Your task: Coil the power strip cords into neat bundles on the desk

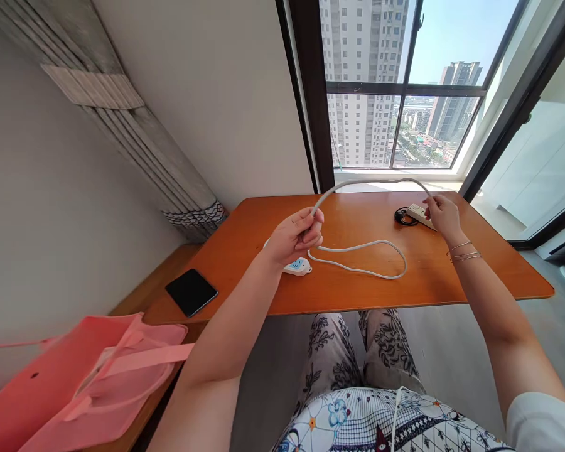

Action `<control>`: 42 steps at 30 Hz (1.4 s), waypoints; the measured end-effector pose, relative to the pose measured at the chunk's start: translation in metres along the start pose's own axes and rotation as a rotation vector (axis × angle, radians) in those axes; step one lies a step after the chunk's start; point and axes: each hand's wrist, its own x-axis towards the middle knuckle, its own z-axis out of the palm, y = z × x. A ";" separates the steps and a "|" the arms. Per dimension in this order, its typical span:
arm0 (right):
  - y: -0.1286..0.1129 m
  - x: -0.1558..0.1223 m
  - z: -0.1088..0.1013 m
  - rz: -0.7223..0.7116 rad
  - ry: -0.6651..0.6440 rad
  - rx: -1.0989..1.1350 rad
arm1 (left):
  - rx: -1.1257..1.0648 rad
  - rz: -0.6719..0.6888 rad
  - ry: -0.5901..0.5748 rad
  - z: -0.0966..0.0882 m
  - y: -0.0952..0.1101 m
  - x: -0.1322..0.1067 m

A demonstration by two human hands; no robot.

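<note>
A white power cord (374, 181) arches above the table between my hands. My left hand (297, 236) is closed around one part of it, and my right hand (442, 216) pinches it farther along. More of the cord lies in a loop on the wooden tabletop (358, 292). Partly hidden behind my left hand and forearm, a white power strip (297, 267) rests on the table. Close to my right hand lies a second, cream-coloured power strip (421, 215) beside a coiled black cord (403, 217).
A black tablet or phone (191, 292) lies flat at the table's left end. To the lower left stands a pink bag (98, 383). Behind the table is a window (400, 125) with a dark frame, and a grey curtain (136, 138) hangs on the left.
</note>
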 end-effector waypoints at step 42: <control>-0.130 -0.058 0.019 -0.343 -0.470 0.672 | -0.087 -0.390 -0.526 0.057 -0.032 0.013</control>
